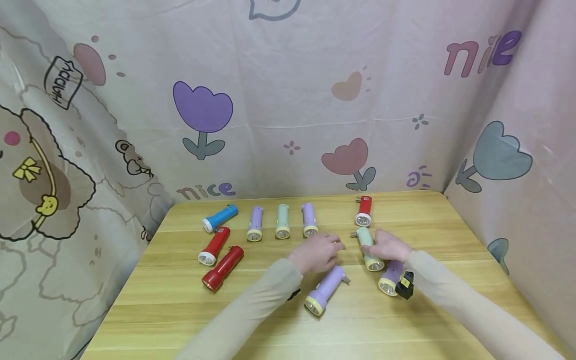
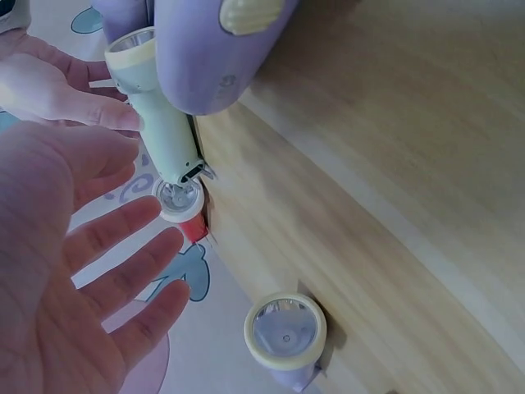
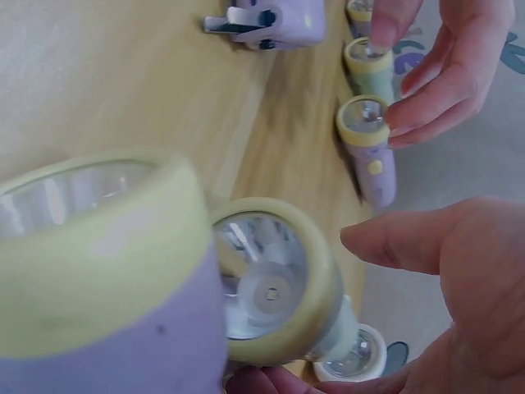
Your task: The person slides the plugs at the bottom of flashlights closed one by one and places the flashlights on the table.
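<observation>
My left hand (image 1: 317,252) hovers with spread, relaxed fingers beyond a purple flashlight (image 1: 328,290), which lies slantwise with its metal prongs showing. Nothing is between the left fingers in the left wrist view. My right hand (image 1: 389,246) is at a pale green flashlight (image 1: 372,261), its thumb over the body in the head view. Seen from the right wrist, the thumb stands apart from the lamp's yellow rim (image 3: 316,271), while other fingertips (image 3: 262,382) are partly hidden behind it. Another purple flashlight (image 1: 392,275) lies partly under the right wrist.
Along the back lie a blue flashlight (image 1: 220,218), two purple ones and a green one (image 1: 282,220), with a red one (image 1: 364,210) at the right. Two more red flashlights (image 1: 222,268) lie at the left. A printed curtain (image 1: 279,100) hangs behind the wooden table (image 1: 157,310).
</observation>
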The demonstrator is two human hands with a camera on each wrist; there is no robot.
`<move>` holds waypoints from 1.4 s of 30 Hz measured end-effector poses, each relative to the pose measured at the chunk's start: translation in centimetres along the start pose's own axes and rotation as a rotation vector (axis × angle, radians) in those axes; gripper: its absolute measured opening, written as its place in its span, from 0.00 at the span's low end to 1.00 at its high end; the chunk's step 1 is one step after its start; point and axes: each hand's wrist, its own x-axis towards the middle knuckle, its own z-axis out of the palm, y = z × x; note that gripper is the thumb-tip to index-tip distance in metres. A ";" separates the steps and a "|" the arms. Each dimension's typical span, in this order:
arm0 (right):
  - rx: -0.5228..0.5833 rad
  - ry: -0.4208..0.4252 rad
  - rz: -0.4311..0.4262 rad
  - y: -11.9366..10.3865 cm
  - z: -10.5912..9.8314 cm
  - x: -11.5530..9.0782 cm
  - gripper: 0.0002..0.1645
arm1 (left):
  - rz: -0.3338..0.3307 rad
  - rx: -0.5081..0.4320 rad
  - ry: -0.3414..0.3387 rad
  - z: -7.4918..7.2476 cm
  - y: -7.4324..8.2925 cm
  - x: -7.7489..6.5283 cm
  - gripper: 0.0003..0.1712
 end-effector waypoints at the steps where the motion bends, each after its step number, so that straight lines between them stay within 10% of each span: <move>1: 0.004 -0.007 0.006 0.1 0.1 0.1 0.22 | 0.000 0.003 -0.003 0.1 0.0 0.1 0.23; 42: -0.008 -0.057 0.047 -0.3 1.1 0.7 0.28 | -0.014 -0.010 -0.016 1.0 -0.6 0.0 0.21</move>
